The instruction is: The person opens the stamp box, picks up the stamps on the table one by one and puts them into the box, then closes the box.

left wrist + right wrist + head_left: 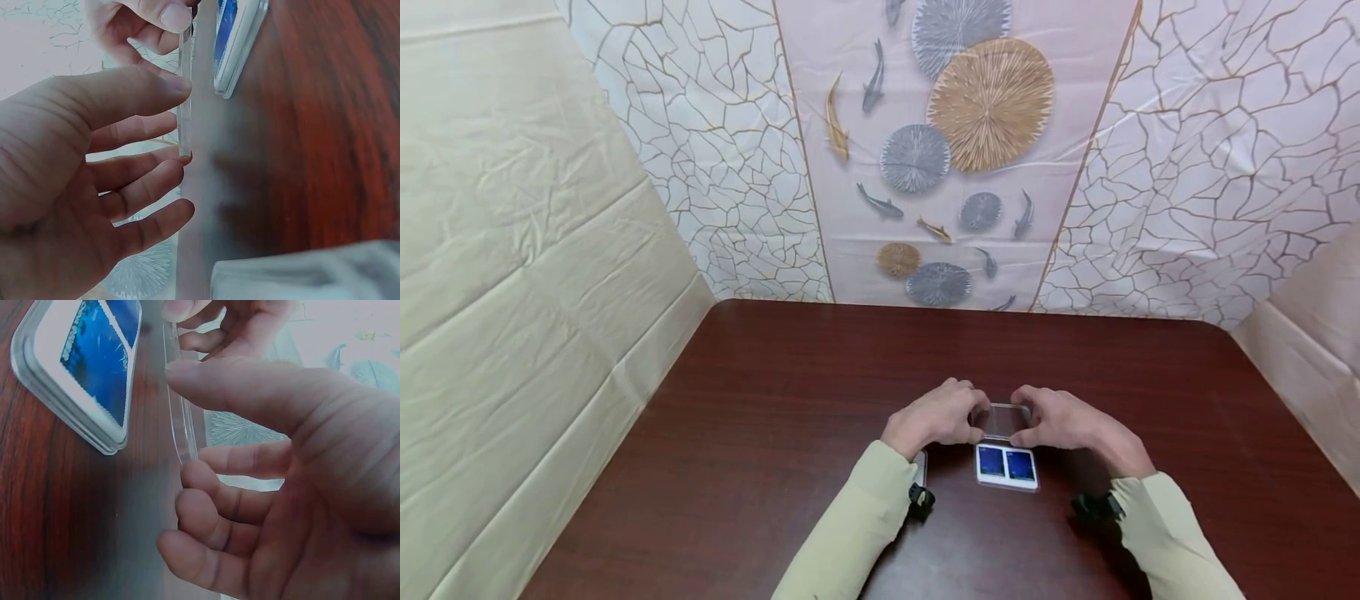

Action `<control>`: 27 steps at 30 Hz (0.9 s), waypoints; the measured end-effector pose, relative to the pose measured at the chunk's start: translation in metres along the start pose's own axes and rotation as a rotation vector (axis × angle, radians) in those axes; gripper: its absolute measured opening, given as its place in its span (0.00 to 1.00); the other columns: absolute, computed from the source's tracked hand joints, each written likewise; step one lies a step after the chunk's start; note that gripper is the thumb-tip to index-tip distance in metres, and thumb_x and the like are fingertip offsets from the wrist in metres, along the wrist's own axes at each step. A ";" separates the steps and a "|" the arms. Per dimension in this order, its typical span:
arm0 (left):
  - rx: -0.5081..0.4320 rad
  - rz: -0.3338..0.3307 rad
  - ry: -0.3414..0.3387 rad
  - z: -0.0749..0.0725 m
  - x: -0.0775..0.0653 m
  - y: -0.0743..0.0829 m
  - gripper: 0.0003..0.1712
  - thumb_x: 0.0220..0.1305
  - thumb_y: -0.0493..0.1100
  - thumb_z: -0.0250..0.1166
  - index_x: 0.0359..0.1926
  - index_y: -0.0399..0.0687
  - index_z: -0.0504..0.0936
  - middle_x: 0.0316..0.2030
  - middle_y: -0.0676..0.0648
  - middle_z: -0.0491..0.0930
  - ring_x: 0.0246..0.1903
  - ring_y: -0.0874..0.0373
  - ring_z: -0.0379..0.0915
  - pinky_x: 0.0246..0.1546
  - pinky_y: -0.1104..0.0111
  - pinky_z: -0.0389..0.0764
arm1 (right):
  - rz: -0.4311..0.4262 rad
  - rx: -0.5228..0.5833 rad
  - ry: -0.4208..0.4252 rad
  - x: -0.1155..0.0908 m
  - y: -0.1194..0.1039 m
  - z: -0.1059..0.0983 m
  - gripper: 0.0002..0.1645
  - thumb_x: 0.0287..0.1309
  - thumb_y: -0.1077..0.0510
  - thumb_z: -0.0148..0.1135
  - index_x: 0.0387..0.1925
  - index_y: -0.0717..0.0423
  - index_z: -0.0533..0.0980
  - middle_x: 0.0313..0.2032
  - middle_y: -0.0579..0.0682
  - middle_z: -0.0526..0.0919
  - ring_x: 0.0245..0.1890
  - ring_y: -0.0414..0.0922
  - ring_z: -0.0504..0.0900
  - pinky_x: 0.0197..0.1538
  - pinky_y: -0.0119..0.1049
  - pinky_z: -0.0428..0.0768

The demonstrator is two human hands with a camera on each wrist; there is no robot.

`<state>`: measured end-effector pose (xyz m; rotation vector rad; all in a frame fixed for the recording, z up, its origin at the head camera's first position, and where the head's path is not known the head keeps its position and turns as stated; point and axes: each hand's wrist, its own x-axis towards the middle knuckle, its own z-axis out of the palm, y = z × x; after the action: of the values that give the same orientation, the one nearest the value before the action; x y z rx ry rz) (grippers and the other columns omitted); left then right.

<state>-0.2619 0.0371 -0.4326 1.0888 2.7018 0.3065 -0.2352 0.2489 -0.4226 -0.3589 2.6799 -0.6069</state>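
Note:
Both hands hold a flat, clear plastic cover (1002,422) at its opposite edges, close over the dark table. My left hand (943,412) pinches its left side between thumb and fingers, and my right hand (1063,419) does likewise on the right. Seen edge-on in the left wrist view, the clear cover (185,125) is a thin strip. Just nearer than the cover lies a flat white case (1009,483) with rounded corners and two blue rectangles set side by side in it. The right wrist view shows a clear rim around that white case (44,369).
Another clear plastic piece (921,468) lies beside the left forearm, partly hidden by the sleeve. The reddish-brown table (760,400) ends at a patterned curtain (917,275) behind, with cream cloth (550,292) along the left side. A small black device sits on each wrist.

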 end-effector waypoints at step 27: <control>-0.030 0.017 0.004 0.002 -0.018 -0.007 0.25 0.64 0.53 0.65 0.61 0.55 0.78 0.56 0.53 0.77 0.53 0.60 0.68 0.55 0.72 0.71 | -0.065 -0.010 -0.011 -0.002 -0.005 0.007 0.35 0.49 0.45 0.74 0.54 0.58 0.72 0.25 0.47 0.75 0.25 0.42 0.72 0.30 0.35 0.68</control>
<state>-0.2531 0.0199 -0.4341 1.1048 2.6834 0.3515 -0.2297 0.2428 -0.4253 -0.4526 2.6703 -0.6081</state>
